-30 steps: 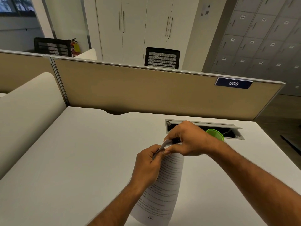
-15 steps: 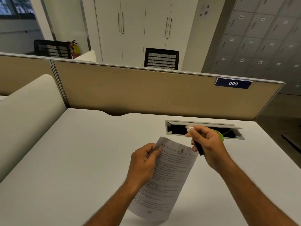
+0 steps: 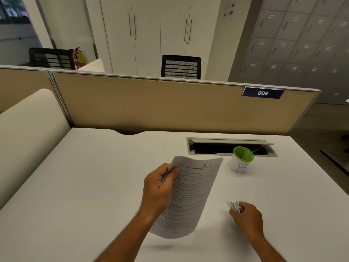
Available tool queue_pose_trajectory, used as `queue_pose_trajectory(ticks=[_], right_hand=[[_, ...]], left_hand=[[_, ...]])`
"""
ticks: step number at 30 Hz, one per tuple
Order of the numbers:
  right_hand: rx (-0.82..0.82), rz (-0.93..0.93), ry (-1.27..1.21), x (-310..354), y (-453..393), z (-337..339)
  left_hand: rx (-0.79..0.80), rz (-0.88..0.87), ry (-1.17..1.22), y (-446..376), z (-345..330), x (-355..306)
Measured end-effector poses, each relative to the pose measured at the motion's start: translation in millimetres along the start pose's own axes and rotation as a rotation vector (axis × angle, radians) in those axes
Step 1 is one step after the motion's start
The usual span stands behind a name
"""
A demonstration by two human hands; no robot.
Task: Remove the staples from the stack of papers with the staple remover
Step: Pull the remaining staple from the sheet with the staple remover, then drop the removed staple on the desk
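My left hand (image 3: 159,188) grips the stack of printed papers (image 3: 190,193) by its upper left corner and holds it lifted above the white desk (image 3: 85,195). The sheets curve slightly and hang toward me. My right hand (image 3: 245,218) is low over the desk to the right of the papers, closed around the staple remover (image 3: 234,206), whose pale tip sticks out between the fingers. The tool is apart from the papers. No staple can be made out on the stack.
A small white cup with a green rim (image 3: 240,159) stands at the back right, just before the open cable tray (image 3: 230,147). A tan partition (image 3: 151,104) closes the desk's far edge and a cream side panel (image 3: 28,133) the left.
My right hand has pulled the staple remover away from the papers' top corner and swung down to the right. The folded corner has flattened out, and the green-rimmed cup is now uncovered.
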State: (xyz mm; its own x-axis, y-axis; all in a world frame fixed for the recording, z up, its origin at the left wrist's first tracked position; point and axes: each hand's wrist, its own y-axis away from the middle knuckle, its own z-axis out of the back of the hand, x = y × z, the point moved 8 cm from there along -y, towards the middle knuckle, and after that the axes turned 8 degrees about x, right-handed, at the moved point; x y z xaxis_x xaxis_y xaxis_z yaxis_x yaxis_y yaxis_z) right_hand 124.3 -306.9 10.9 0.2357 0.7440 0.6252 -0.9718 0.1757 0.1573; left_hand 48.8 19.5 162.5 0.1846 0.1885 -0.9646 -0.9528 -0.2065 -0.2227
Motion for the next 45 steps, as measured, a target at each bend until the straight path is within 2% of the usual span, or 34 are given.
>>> queue_pose_trajectory(ticks=[9, 12, 13, 14, 15, 17, 18, 20, 23, 26, 28, 31, 35, 39, 45], right_hand=[[0.020, -0.054, 0.165, -13.5, 2.0, -16.1], [-0.013, -0.032, 0.336, 0.0, 2.8, -9.8], [-0.043, 0.015, 0.276, 8.2, 3.4, -6.1], [-0.037, 0.077, 0.094, 18.8, 5.7, -3.8], [0.017, 0.126, -0.194, 30.0, 8.5, -4.0], [0.271, 0.161, -0.738, 56.2, 17.9, -16.2], [0.409, 0.210, -0.896, 70.8, 23.6, -22.4], [0.566, 0.333, -0.972, 95.8, 38.7, -25.0], [0.600, 0.365, -0.943, 106.9, 50.6, -29.4], [0.534, 0.304, -0.907, 102.5, 51.6, -31.3], [0.486, 0.250, -0.887, 96.8, 49.2, -31.7], [0.435, 0.170, -0.837, 86.0, 44.2, -35.0], [0.423, 0.072, -0.763, 72.0, 37.3, -46.4], [0.390, 0.040, -0.558, 62.8, 30.4, -57.5], [0.299, 0.049, -0.204, 61.2, 22.2, -68.5]], left_hand=[[-0.020, -0.025, 0.036, 2.1, 0.8, 2.7], [-0.019, -0.025, 0.043, 2.1, 0.0, 4.6], [-0.017, -0.023, 0.048, 2.3, -0.3, 4.9], [-0.018, -0.020, 0.053, 2.7, -0.4, 5.4], [-0.020, -0.020, 0.058, 3.1, -0.1, 5.4], [-0.029, -0.019, 0.071, 3.6, 1.3, 6.0], [-0.035, -0.014, 0.082, 3.5, 2.1, 7.2], [-0.056, 0.010, 0.103, 2.8, 4.7, 11.4], [-0.138, 0.090, 0.123, 2.3, 14.1, 22.9], [-0.185, 0.186, 0.156, 1.0, 23.7, 38.4], [-0.122, 0.277, 0.153, -0.1, 25.7, 53.1], [0.060, 0.447, 0.141, 5.3, 22.4, 86.7], [0.236, 0.646, 0.041, 29.0, 13.5, 138.2], [0.191, 0.702, -0.106, 38.8, 11.9, 170.9], [0.164, 0.706, -0.356, 34.4, 12.1, 186.9]])
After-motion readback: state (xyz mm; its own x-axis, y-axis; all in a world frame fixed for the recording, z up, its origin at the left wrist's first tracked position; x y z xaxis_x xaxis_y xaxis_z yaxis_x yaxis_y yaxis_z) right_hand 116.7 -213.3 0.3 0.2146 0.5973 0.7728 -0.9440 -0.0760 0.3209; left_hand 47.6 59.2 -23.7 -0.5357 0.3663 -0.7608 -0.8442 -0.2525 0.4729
